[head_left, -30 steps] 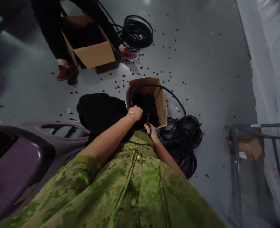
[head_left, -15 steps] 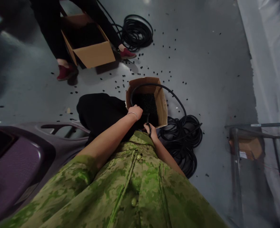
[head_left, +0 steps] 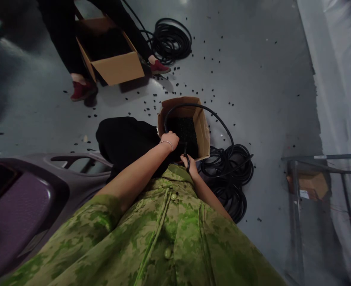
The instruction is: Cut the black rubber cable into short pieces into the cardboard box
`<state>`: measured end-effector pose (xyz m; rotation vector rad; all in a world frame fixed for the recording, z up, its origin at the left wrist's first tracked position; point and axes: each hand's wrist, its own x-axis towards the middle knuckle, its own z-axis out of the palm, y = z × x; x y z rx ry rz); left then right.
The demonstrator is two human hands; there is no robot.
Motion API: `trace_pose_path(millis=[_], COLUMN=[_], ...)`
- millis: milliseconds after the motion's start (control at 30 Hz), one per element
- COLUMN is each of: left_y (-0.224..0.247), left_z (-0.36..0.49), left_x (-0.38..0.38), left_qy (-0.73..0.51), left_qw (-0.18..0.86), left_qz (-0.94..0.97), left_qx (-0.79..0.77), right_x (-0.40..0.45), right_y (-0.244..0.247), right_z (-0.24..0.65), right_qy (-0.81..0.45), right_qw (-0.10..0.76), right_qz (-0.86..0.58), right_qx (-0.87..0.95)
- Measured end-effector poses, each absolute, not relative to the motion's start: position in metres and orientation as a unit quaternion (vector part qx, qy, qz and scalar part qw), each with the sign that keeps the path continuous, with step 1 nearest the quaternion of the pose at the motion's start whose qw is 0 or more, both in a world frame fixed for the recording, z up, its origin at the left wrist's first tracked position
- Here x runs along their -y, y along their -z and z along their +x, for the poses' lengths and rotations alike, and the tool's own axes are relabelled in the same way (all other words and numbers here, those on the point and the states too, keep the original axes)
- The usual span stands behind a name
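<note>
Two bare hands at the near rim of one small open cardboard box [head_left: 204, 131] on a grey floor [head_left: 261, 87]; left hand [head_left: 171, 140], a thin bangle at the wrist, clenched around a black hose [head_left: 220, 121] just above the box; right hand [head_left: 189, 163] closed on a dark tool [head_left: 186, 157], its loop handle showing between the fingers, kind of tool not clear; hose arching from the left hand over the box and down to one loose black coil [head_left: 231, 174] lying just beside the box on the right; box filled with small black cut pieces [head_left: 186, 130]; more such pieces scattered across the floor, too many and too small to count. Two boxes in all: second, larger cardboard box [head_left: 115, 63] farther off, between the legs of another person in dark trousers and two red shoes [head_left: 81, 90]; second hose coil [head_left: 171, 39] beyond it. Green camouflage shirt [head_left: 163, 238] and a black-clad knee [head_left: 124, 139] covering the lower view and part of the hands; purple moulded seat [head_left: 20, 198] at left; metal frame [head_left: 318, 190] and pale plastic sheeting [head_left: 339, 79] at right.
</note>
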<state>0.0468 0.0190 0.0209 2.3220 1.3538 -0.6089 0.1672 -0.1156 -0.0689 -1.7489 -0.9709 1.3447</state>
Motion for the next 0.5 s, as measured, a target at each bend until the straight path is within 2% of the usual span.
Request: trace_pose_path(millis=[500], left_y=[0.000], left_z=[0.043], left_x=[-0.025], left_qy=[0.193], left_qw=[0.185], left_qz=[0.840], left_qx=[-0.472], right_x=[0.119], right_y=[0.079], right_z=[0.168], right_qy=[-0.500], right_qw=[0.354], right_qz=[-0.682], right_qx=[0.400])
